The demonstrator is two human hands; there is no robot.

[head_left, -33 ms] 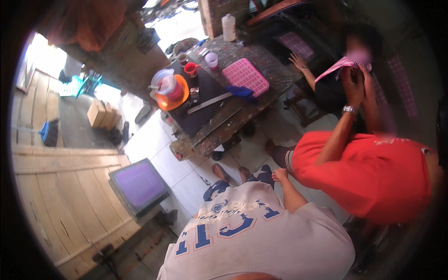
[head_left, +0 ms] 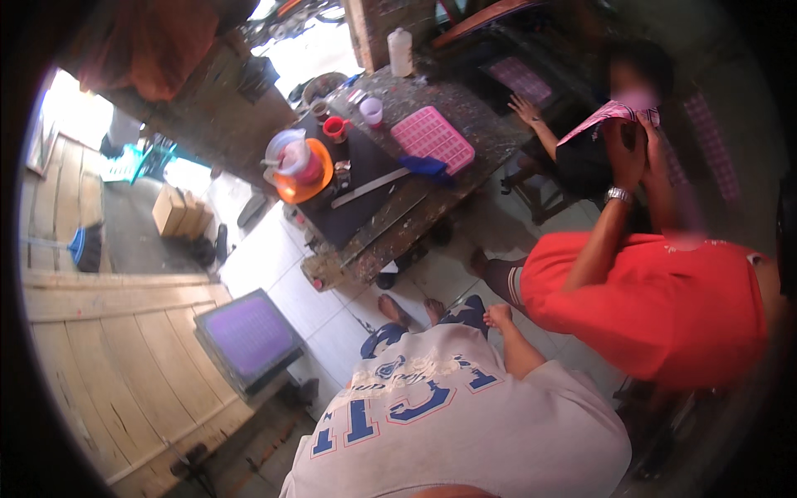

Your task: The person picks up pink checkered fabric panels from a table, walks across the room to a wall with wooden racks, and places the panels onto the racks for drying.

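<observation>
My right hand (head_left: 498,315) hangs beside my grey shirt (head_left: 465,415), over the tiled floor, with its fingers curled in and nothing visible in them. My left arm and hand are out of the picture. Ahead stands a paint-stained worktable (head_left: 390,224), apart from my hand. On it are an orange plate (head_left: 290,192) with a tub of pink liquid (head_left: 295,158), a red cup (head_left: 334,128), a pale purple cup (head_left: 371,111), a pink printing screen (head_left: 432,137) and a squeegee-like strip (head_left: 369,188) by a blue cloth (head_left: 427,166).
At right, a person in a red shirt (head_left: 639,307) holds a pink patterned cloth (head_left: 610,120) near another person, whose hand (head_left: 527,108) lies by the table. A purple framed screen (head_left: 249,332) rests at left near wooden boards (head_left: 124,357). Cardboard boxes (head_left: 176,212) and a broom (head_left: 85,246) lie farther left.
The view shifts slightly, so the table and its things sit a little further left. My right hand stays in about the same place beside me.
</observation>
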